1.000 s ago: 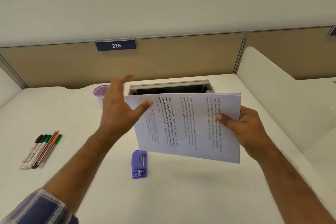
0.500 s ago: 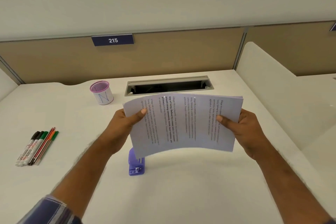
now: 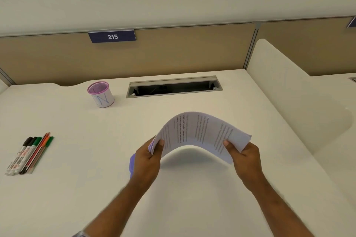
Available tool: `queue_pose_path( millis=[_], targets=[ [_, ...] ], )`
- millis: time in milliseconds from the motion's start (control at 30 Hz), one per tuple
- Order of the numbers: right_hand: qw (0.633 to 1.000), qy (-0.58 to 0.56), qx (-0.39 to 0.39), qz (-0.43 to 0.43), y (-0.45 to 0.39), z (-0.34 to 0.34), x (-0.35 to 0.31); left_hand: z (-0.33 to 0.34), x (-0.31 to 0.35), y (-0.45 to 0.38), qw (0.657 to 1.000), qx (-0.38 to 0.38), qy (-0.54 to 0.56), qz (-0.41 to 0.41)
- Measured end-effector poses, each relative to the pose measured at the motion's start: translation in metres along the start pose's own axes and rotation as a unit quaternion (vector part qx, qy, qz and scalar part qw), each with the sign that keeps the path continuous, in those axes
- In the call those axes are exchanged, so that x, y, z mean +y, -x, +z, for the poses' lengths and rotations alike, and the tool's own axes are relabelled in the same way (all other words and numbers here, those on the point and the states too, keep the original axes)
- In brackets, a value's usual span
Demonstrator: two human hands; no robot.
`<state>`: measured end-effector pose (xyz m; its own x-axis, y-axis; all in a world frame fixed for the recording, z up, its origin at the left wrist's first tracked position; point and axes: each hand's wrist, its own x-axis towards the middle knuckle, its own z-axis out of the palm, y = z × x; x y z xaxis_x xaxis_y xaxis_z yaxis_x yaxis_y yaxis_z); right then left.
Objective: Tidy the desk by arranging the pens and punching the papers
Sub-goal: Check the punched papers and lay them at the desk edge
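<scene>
We held the stack of printed papers (image 3: pixel 196 132) above the white surface (image 3: pixel 77 188), our left hand (image 3: pixel 148 161) pinching its left edge with the thumb on top and our right hand (image 3: pixel 245 157) pinching the right edge the same way, so both hands were closed on the sheets. The stack arched upward between the two grips, which told us it was light, thin and floppy; we judged it would sag or fan apart unless gripped at opposite edges, with the sheets squared first. The purple hole punch (image 3: pixel 132 165) lay on the surface, mostly hidden behind our left hand. The pens and markers (image 3: pixel 28 155) lay side by side at the far left, well apart from the pink-rimmed pen cup (image 3: pixel 101 94) near the partition.
</scene>
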<state>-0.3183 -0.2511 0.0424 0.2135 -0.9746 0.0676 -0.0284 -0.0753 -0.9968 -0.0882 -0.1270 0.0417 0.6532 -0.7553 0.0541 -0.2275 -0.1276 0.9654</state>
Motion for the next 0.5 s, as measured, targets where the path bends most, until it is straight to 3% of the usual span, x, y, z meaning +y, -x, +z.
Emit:
queue_pose_path(
  millis=[500],
  targets=[
    [0.999, 0.02, -0.007, 0.033, 0.004, 0.001, 0.018, 0.001, -0.004, 0.008, 1.0, -0.009, -0.008, -0.024]
  ],
)
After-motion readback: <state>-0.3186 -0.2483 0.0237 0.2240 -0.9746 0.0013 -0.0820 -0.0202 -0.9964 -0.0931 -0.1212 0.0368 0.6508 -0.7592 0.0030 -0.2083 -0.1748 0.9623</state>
